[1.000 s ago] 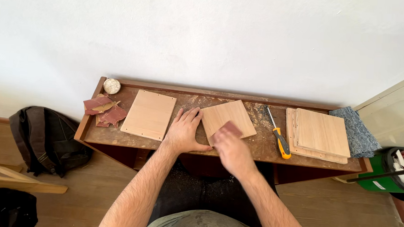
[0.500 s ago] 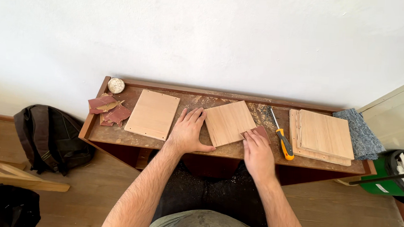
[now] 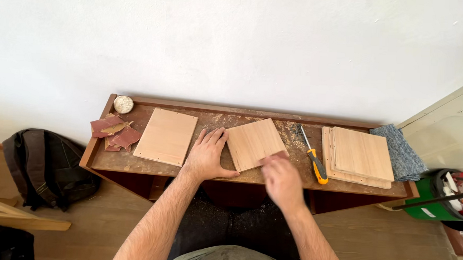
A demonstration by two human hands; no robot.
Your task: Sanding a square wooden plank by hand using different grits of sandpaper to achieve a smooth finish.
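A square light wooden panel (image 3: pixel 253 140) lies tilted on the middle of a dusty brown workbench (image 3: pixel 253 113). My left hand (image 3: pixel 206 157) rests flat against the panel's left edge, fingers spread and thumb along its near edge, holding it steady. My right hand (image 3: pixel 281 181) is blurred at the panel's near right corner. It presses a small reddish piece of sandpaper (image 3: pixel 279 155) onto the wood.
A second panel (image 3: pixel 166 136) lies to the left, with sandpaper scraps (image 3: pixel 112 131) and a small round white object (image 3: pixel 123 104) beyond it. A yellow-handled tool (image 3: pixel 315 162), stacked panels (image 3: pixel 359 155) and a grey cloth (image 3: pixel 399 152) lie right. A backpack (image 3: pixel 39 167) and a green bucket (image 3: pixel 439 205) stand on the floor.
My right hand slid from the panel's middle to its right side, then back toward the near right corner. My left hand stayed in place against the panel.
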